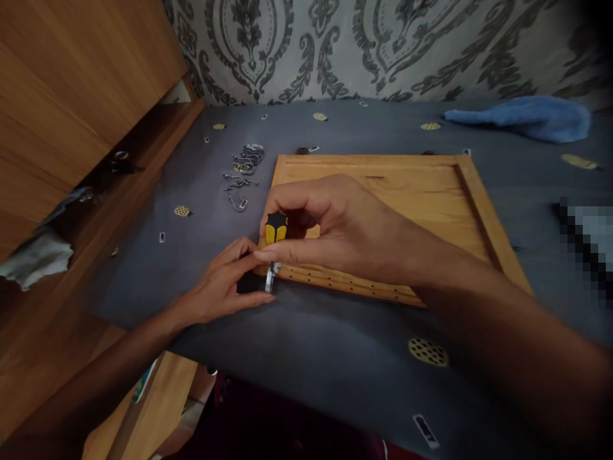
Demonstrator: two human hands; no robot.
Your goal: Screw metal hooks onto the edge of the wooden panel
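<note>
A light wooden framed panel [412,191] lies flat on a dark grey cloth-covered table [335,358], with a row of small holes along its near edge. My right hand [335,227] is closed round a yellow and black screwdriver [276,228] held upright over the panel's near left corner. My left hand [225,284] pinches a small metal hook [271,278] against that corner, right under the screwdriver tip.
A pile of several metal hooks [243,169] lies on the cloth left of the panel. A blue cloth [527,118] sits at the far right. Wooden furniture [71,96] with a shelf stands on the left, a white rag [36,259] on it. Patterned wallpaper [335,45] is behind.
</note>
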